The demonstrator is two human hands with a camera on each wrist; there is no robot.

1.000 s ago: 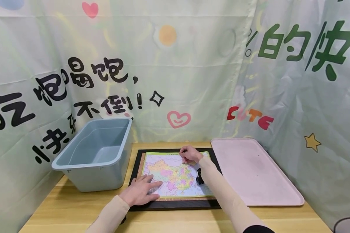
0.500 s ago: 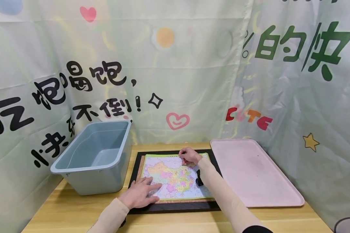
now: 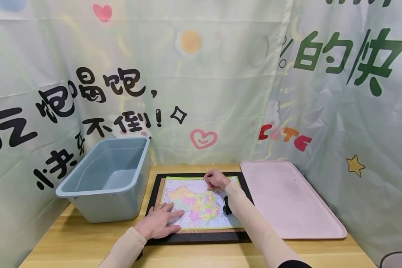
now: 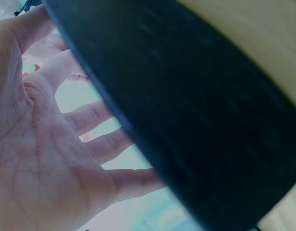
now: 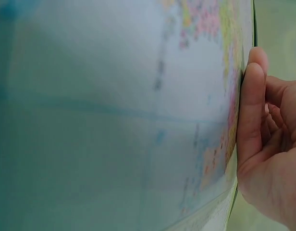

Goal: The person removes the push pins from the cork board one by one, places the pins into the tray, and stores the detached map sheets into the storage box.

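Observation:
A colourful printed map (image 3: 187, 203) with a green-yellow border lies on a brown backing sheet (image 3: 206, 231) over a black board (image 3: 201, 238). My left hand (image 3: 158, 222) rests, fingers spread, over the lower left corner of the map and board. In the left wrist view, the fingers of that hand (image 4: 66, 139) reach past the edge of the black board. At the map's upper edge, right of its middle, my right hand (image 3: 216, 179) has bent fingers. In the right wrist view its fingers (image 5: 251, 110) lie along the map; I cannot tell whether they pinch something small.
A blue-grey plastic bin (image 3: 102, 208) stands left of the board on the wooden table (image 3: 70, 242). At the right, a pale pink tray (image 3: 291, 201) lies close beside the board. A printed cloth (image 3: 167, 85) hangs behind the table. Part of a round object (image 3: 398, 260) shows at the lower right.
Both hands keep nearly the same places on the map. The head view has shifted slightly; the bin, board and tray stay put.

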